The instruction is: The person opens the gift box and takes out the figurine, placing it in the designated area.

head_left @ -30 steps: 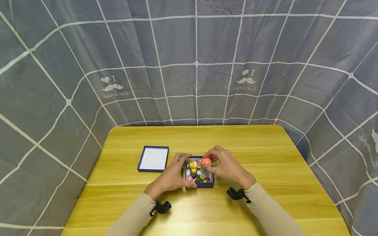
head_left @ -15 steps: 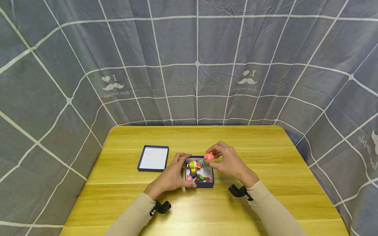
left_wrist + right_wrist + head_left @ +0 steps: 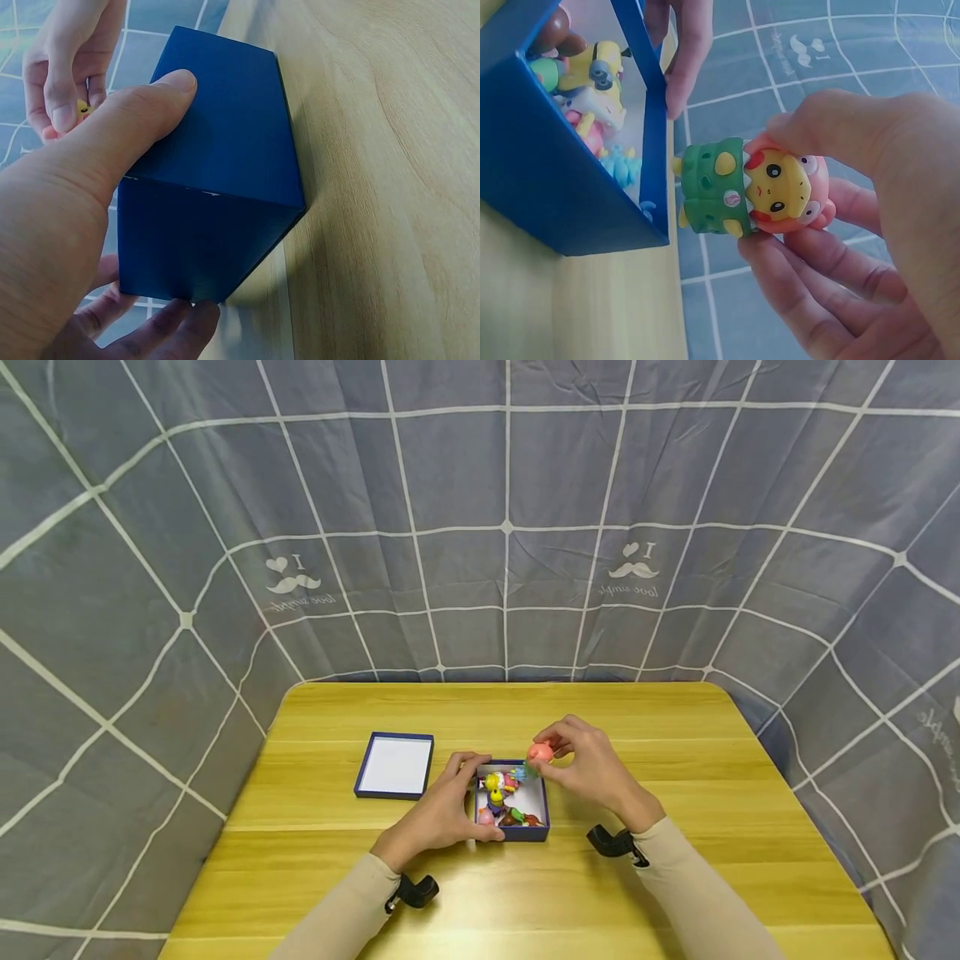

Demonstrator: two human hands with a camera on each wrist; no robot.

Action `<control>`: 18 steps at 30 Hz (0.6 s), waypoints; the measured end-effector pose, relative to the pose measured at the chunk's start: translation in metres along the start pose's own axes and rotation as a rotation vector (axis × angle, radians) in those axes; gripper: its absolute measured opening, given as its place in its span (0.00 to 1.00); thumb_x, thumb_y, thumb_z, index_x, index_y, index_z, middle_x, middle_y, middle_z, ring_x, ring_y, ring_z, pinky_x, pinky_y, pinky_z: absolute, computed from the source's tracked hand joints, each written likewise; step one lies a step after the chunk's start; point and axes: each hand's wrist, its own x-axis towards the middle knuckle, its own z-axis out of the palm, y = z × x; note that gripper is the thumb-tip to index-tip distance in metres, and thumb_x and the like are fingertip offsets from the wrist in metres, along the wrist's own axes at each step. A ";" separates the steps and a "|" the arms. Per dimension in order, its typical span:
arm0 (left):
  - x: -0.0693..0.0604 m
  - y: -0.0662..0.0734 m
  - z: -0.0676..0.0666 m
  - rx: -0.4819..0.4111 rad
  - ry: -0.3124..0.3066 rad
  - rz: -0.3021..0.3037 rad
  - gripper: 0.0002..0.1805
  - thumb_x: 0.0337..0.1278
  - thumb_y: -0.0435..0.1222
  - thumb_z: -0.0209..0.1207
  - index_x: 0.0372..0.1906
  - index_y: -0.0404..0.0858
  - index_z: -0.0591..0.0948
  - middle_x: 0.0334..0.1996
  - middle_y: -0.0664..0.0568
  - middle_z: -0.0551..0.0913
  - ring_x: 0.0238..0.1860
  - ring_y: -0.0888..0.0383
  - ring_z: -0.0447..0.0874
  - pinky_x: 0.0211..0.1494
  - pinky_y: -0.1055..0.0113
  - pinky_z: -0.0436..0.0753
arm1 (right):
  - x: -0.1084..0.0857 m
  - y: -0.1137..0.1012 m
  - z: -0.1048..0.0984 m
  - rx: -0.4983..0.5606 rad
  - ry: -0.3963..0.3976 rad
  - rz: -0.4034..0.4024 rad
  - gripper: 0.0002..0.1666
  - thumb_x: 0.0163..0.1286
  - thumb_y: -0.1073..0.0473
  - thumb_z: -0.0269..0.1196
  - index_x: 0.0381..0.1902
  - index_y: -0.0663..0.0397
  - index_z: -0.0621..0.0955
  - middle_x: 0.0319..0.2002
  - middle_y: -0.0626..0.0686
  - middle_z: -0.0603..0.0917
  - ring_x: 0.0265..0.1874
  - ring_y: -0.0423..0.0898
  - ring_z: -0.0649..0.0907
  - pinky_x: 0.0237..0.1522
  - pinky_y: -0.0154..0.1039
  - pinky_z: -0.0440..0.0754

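My right hand (image 3: 592,772) pinches a small toy figurine (image 3: 716,187) by its pink-hooded head. It has a yellow face and a green body, and is held beside the upper right corner of a dark blue box (image 3: 525,834). In the right wrist view it lies sideways, apart from the box wall. My left hand (image 3: 438,814) grips the box from its left side, thumb on the near wall (image 3: 225,127) and fingers at the far side. Inside the box are several colourful figurines, among them a yellow one with goggles (image 3: 604,71) and a light blue one (image 3: 621,166).
A shallow square lid (image 3: 394,766), white inside with a blue rim, lies on the wooden table (image 3: 637,902) left of the box. A grey curtain (image 3: 465,568) with white grid lines surrounds the table at the back and sides.
My right hand has lifted the pink-headed figurine up from the box's upper right corner and moved slightly right. The left hand keeps its grip on the box.
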 end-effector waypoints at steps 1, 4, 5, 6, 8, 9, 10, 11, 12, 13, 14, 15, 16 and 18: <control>0.000 0.000 0.001 0.002 0.000 0.000 0.69 0.51 0.57 0.91 0.93 0.44 0.65 0.86 0.42 0.67 0.80 0.36 0.80 0.82 0.35 0.83 | 0.000 0.001 0.000 0.000 0.004 0.004 0.19 0.70 0.57 0.86 0.54 0.55 0.93 0.46 0.51 0.90 0.43 0.48 0.93 0.50 0.47 0.97; 0.000 -0.001 0.002 0.006 0.001 0.001 0.69 0.51 0.58 0.91 0.93 0.43 0.65 0.86 0.42 0.67 0.80 0.36 0.80 0.82 0.35 0.83 | 0.000 0.004 -0.001 0.001 0.025 0.008 0.18 0.70 0.58 0.87 0.53 0.56 0.93 0.46 0.52 0.90 0.42 0.48 0.92 0.49 0.49 0.98; -0.001 -0.001 0.003 0.007 0.001 0.000 0.69 0.51 0.58 0.91 0.93 0.43 0.65 0.86 0.42 0.67 0.80 0.36 0.80 0.82 0.35 0.83 | 0.000 0.005 -0.002 0.002 0.031 0.009 0.18 0.70 0.58 0.86 0.53 0.56 0.93 0.46 0.53 0.90 0.41 0.48 0.93 0.48 0.47 0.97; -0.001 -0.001 0.003 0.008 0.002 0.000 0.69 0.51 0.58 0.91 0.93 0.43 0.65 0.86 0.42 0.67 0.80 0.36 0.80 0.82 0.35 0.83 | 0.000 0.005 -0.003 -0.001 0.037 0.010 0.18 0.70 0.58 0.86 0.53 0.56 0.93 0.46 0.53 0.91 0.41 0.49 0.93 0.47 0.44 0.97; -0.001 -0.001 0.003 0.007 0.003 0.003 0.69 0.51 0.58 0.91 0.93 0.44 0.65 0.86 0.43 0.67 0.80 0.36 0.80 0.82 0.35 0.83 | 0.000 0.007 -0.004 -0.008 0.050 0.015 0.18 0.69 0.58 0.87 0.52 0.56 0.93 0.46 0.54 0.91 0.41 0.51 0.93 0.46 0.40 0.96; -0.001 -0.001 0.003 0.006 0.002 0.003 0.69 0.51 0.58 0.91 0.93 0.44 0.65 0.86 0.43 0.67 0.80 0.36 0.80 0.81 0.35 0.83 | 0.000 0.008 -0.005 -0.014 0.054 0.021 0.18 0.70 0.57 0.87 0.52 0.56 0.93 0.46 0.54 0.90 0.41 0.50 0.93 0.46 0.39 0.95; -0.001 -0.001 0.003 0.008 0.002 0.003 0.69 0.51 0.59 0.91 0.93 0.44 0.65 0.87 0.43 0.67 0.80 0.36 0.80 0.81 0.35 0.83 | 0.000 0.009 -0.005 -0.017 0.057 0.025 0.18 0.70 0.57 0.87 0.52 0.56 0.93 0.46 0.54 0.90 0.41 0.50 0.93 0.46 0.40 0.95; -0.001 -0.002 0.003 0.010 0.003 0.004 0.69 0.51 0.59 0.91 0.93 0.44 0.65 0.86 0.43 0.67 0.80 0.36 0.80 0.81 0.35 0.84 | 0.000 0.010 -0.005 -0.017 0.060 0.028 0.18 0.70 0.57 0.86 0.52 0.57 0.93 0.46 0.54 0.90 0.41 0.50 0.92 0.46 0.41 0.96; -0.001 -0.002 0.003 0.009 0.003 0.003 0.69 0.51 0.59 0.91 0.93 0.45 0.65 0.87 0.43 0.67 0.80 0.36 0.80 0.81 0.35 0.84 | 0.000 0.011 -0.006 -0.022 0.063 0.034 0.18 0.70 0.57 0.86 0.52 0.57 0.93 0.45 0.54 0.90 0.41 0.49 0.92 0.46 0.42 0.96; 0.000 -0.002 0.003 0.009 0.003 0.003 0.69 0.51 0.59 0.91 0.93 0.45 0.65 0.87 0.43 0.67 0.80 0.36 0.80 0.81 0.35 0.84 | 0.001 0.012 -0.006 -0.022 0.066 0.040 0.18 0.71 0.57 0.86 0.52 0.57 0.93 0.45 0.54 0.90 0.41 0.49 0.92 0.46 0.44 0.96; 0.000 -0.002 0.003 0.010 0.004 0.002 0.69 0.51 0.59 0.91 0.93 0.45 0.65 0.87 0.43 0.67 0.80 0.36 0.80 0.81 0.35 0.84 | 0.001 0.013 -0.006 -0.020 0.070 0.042 0.18 0.70 0.57 0.86 0.52 0.57 0.93 0.45 0.55 0.90 0.40 0.49 0.92 0.46 0.45 0.97; 0.000 -0.002 0.002 0.009 0.003 0.000 0.69 0.51 0.58 0.91 0.93 0.45 0.65 0.87 0.43 0.67 0.80 0.36 0.80 0.81 0.35 0.84 | 0.001 0.014 -0.006 -0.019 0.073 0.046 0.18 0.71 0.57 0.86 0.52 0.58 0.93 0.45 0.55 0.90 0.40 0.48 0.92 0.46 0.47 0.97; 0.000 -0.002 0.002 0.009 0.003 -0.001 0.69 0.51 0.58 0.91 0.93 0.45 0.65 0.87 0.43 0.67 0.80 0.36 0.80 0.81 0.35 0.84 | 0.002 0.016 -0.006 -0.016 0.077 0.047 0.18 0.71 0.58 0.86 0.52 0.58 0.93 0.46 0.56 0.90 0.40 0.48 0.92 0.46 0.48 0.97; 0.000 -0.001 0.001 0.004 0.001 -0.004 0.69 0.51 0.58 0.91 0.93 0.45 0.65 0.87 0.43 0.67 0.81 0.35 0.80 0.82 0.35 0.84 | 0.003 0.018 -0.007 -0.014 0.082 0.062 0.18 0.70 0.58 0.86 0.52 0.59 0.93 0.46 0.56 0.90 0.40 0.48 0.92 0.46 0.48 0.97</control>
